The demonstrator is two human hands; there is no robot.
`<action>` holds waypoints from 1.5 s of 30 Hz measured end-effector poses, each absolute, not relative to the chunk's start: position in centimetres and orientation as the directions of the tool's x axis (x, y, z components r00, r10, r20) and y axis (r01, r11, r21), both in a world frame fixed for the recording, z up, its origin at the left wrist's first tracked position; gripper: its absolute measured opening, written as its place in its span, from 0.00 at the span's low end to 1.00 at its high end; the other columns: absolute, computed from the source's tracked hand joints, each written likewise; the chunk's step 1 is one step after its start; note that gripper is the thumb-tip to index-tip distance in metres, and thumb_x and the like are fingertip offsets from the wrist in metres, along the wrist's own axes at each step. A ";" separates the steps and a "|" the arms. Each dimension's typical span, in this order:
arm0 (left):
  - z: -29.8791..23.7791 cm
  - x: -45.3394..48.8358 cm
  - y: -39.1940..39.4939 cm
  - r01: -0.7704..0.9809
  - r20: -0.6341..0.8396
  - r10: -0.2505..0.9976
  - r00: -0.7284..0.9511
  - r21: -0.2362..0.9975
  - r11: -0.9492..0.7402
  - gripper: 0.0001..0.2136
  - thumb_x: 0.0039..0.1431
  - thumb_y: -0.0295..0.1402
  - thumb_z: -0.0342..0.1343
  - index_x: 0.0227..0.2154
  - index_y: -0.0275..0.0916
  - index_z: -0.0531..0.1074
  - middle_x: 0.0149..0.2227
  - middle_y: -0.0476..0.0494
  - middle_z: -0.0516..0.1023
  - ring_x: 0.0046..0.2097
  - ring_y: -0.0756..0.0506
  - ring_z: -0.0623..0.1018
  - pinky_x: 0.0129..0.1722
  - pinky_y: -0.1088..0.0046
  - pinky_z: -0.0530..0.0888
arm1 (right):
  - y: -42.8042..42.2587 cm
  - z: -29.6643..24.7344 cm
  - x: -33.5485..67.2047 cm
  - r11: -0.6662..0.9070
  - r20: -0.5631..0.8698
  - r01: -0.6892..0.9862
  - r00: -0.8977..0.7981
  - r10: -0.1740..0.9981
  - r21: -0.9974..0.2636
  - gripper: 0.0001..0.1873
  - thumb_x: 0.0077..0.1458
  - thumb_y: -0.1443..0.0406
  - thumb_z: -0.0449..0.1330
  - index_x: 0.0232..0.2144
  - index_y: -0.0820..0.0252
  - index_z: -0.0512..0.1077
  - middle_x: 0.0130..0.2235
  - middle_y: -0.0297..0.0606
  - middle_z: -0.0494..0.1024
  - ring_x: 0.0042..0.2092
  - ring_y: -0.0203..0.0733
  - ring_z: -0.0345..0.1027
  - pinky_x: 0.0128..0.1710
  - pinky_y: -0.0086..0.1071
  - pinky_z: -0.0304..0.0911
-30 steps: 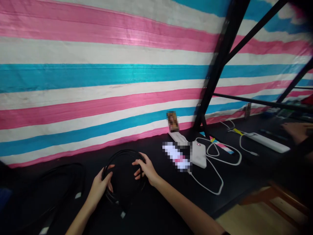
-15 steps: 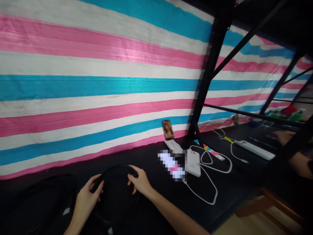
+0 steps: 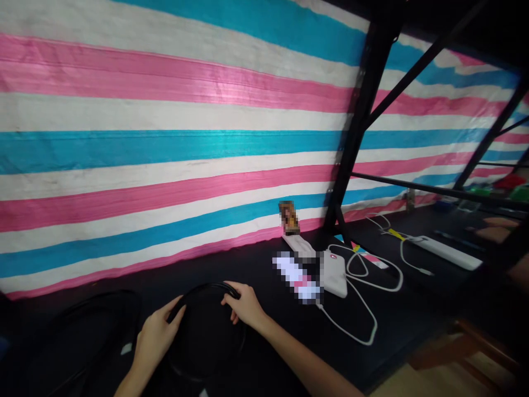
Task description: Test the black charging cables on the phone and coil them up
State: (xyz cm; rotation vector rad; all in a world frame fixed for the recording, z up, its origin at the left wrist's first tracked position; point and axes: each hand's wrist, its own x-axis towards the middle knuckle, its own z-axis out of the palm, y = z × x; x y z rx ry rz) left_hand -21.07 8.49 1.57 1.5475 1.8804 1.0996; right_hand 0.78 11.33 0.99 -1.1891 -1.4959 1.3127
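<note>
A coil of black cable [image 3: 202, 288] is held upright or tilted over the dark tabletop, its lower part hard to make out against the black. My left hand [image 3: 159, 331] is closed round the coil's left side, thumb on the near face. On the upper right of the loop, my right hand [image 3: 244, 306] grips the cable between thumb and fingers. Left of my hands lies a second black cable coil [image 3: 134, 309] with a small white tag [image 3: 126, 348] on it.
Right of my hands lie a blurred-out phone-like screen [image 3: 295, 278], a white power bank [image 3: 334, 274] and looped white cords [image 3: 374, 325]. Farther right are a white power strip [image 3: 452, 252] and another person's hand [image 3: 498, 227]. A black rack post [image 3: 351, 143] stands before the striped sheet [image 3: 185, 149].
The view has turned slightly left, so most things sit a little farther right. Both hands keep their hold on the coil; my left hand's fingers look closed more tightly.
</note>
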 end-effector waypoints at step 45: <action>4.9 -23.3 7.8 0.034 0.295 0.516 -0.804 0.890 -0.456 0.08 0.54 0.40 0.48 0.30 0.41 0.60 0.17 0.58 0.59 0.16 0.52 0.65 0.09 0.80 0.60 | 12.6 5.3 4.8 0.148 0.149 -0.020 -0.082 0.985 -0.989 0.26 0.49 0.52 0.55 0.46 0.62 0.69 0.10 0.22 0.61 0.10 0.28 0.53 0.10 0.20 0.48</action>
